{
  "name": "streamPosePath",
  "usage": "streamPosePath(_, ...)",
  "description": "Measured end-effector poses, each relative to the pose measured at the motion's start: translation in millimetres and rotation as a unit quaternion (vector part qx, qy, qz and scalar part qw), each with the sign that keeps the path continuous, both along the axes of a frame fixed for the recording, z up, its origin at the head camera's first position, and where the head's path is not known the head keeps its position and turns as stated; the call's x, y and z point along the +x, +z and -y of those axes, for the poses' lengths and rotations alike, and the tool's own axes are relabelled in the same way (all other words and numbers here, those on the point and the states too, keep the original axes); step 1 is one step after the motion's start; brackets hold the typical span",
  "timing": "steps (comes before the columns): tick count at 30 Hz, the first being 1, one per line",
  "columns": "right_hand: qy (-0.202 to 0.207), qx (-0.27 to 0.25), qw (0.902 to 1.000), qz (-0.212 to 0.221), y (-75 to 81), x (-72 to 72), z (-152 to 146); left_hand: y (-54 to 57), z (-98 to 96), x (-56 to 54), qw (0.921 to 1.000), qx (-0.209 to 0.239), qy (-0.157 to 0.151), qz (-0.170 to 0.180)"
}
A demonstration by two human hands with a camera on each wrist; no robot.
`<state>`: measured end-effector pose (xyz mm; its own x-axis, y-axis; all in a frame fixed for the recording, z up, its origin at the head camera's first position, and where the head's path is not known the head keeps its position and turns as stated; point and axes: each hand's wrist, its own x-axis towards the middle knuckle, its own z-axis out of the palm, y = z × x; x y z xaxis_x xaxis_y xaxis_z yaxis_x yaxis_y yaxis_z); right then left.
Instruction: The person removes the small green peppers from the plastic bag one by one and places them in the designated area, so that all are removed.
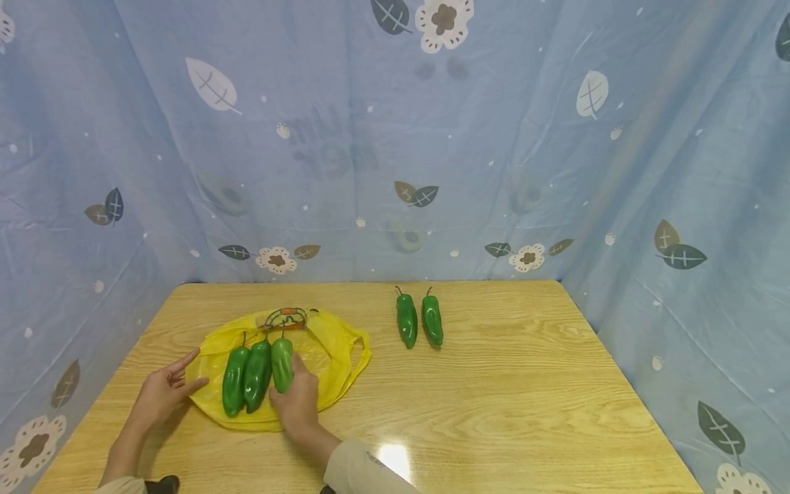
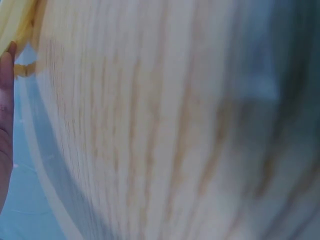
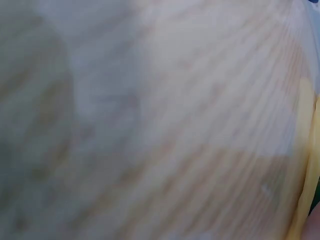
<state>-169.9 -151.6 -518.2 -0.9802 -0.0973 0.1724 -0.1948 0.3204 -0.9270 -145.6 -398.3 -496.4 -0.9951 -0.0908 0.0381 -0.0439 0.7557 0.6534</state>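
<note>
In the head view, a yellow plastic bag (image 1: 308, 405) lies spread on the left part of the table. Two long green peppers, a left one (image 1: 234, 381) and a middle one (image 1: 257, 376), rest side by side on it. My right hand (image 1: 297, 405) grips a third, lighter green pepper (image 1: 282, 363) just right of them, thumb on one side and fingers on the other. At the bag's left edge, my left hand (image 1: 162, 392) has its thumb and fingers spread apart, fingertips at the plastic. The left wrist view catches only a straight finger (image 2: 6, 100) by the yellow bag.
Two more green peppers, one (image 1: 407, 320) beside the other (image 1: 433, 320), lie near the back of the wooden table (image 1: 506, 384). A blue patterned curtain (image 1: 370, 137) encloses the back and sides. Dark and orange detail (image 1: 288, 317) shows at the bag's top.
</note>
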Motion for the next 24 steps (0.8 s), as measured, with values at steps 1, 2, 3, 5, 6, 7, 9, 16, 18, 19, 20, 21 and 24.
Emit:
streamPosePath(1,-0.002,-0.013,0.9998,0.017,-0.5,-0.6,-1,0.1,-0.4,-0.4,1.0000,0.000,0.000,0.003)
streamPosePath(2,-0.006,-0.025,0.9992,0.031,-1.0,-1.2,-2,0.2,-0.8,-0.5,1.0000,0.000,0.001,0.005)
streamPosePath(3,-0.009,-0.038,0.9981,0.047,-1.6,-1.9,-3,0.2,-1.1,-0.8,1.0000,-0.001,0.001,0.006)
streamPosePath(5,-0.013,-0.050,0.9972,0.054,-2.2,-3.2,-6,0.4,-1.4,-1.2,1.0000,-0.001,0.001,0.009)
streamPosePath(6,-0.015,-0.054,0.9971,0.051,-2.2,-3.8,-7,0.4,-1.3,-0.8,1.0000,-0.001,0.000,0.009)
streamPosePath(7,-0.017,-0.054,0.9973,0.047,-2.2,-4.4,-9,0.4,-1.1,-0.4,1.0000,-0.001,-0.001,0.007)
streamPosePath(9,-0.015,-0.056,0.9976,0.037,-1.5,-5.1,-11,0.5,-0.1,0.2,1.0000,-0.007,0.000,0.003)
streamPosePath(16,-0.018,-0.060,0.9978,-0.020,0.0,-10.2,-27,-1.0,1.9,1.4,0.9999,-0.011,0.005,0.009)
streamPosePath(18,-0.028,-0.056,0.9968,-0.050,-1.4,-14.0,-32,-1.4,2.0,0.9,0.9999,-0.010,0.006,0.009)
streamPosePath(19,-0.032,-0.056,0.9960,-0.062,-2.0,-16.1,-34,-1.8,2.0,0.7,0.9999,-0.010,0.007,0.008)
streamPosePath(20,-0.036,-0.059,0.9955,-0.065,-2.5,-18.5,-36,-2.2,1.8,0.7,0.9999,-0.009,0.007,0.007)
streamPosePath(21,-0.039,-0.061,0.9948,-0.071,-2.2,-20.3,-37,-2.2,1.6,0.5,0.9999,-0.009,0.007,0.007)
streamPosePath(24,-0.048,-0.076,0.9927,-0.080,0.7,-26.4,-43,-2.2,0.7,-0.3,0.9999,-0.011,0.006,0.003)
